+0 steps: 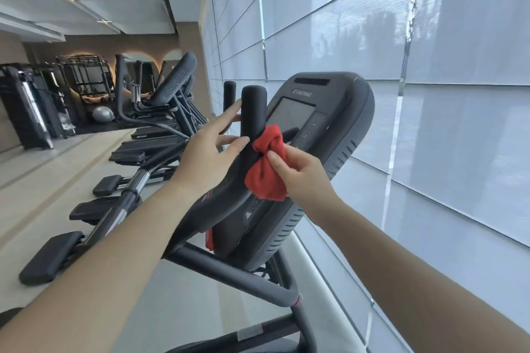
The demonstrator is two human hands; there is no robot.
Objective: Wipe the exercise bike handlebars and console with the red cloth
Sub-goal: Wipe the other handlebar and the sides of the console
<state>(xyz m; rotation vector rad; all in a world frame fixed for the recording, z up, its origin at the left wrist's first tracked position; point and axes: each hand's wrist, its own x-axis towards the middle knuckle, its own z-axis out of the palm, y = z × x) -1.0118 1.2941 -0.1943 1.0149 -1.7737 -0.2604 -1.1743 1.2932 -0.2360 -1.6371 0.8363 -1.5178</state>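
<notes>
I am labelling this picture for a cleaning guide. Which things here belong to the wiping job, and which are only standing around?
Belong to the job:
- red cloth, held by the right hand
- handlebar grip, touched by the left hand
- console

Only standing around:
- other exercise machines
- grey exercise ball
- window blinds

The console reads "STARTRAC" above its screen.

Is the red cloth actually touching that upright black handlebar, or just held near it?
Touching. The head view shows the red cloth bunched against the handlebar, no gap between them, pinched by the right hand.
</notes>
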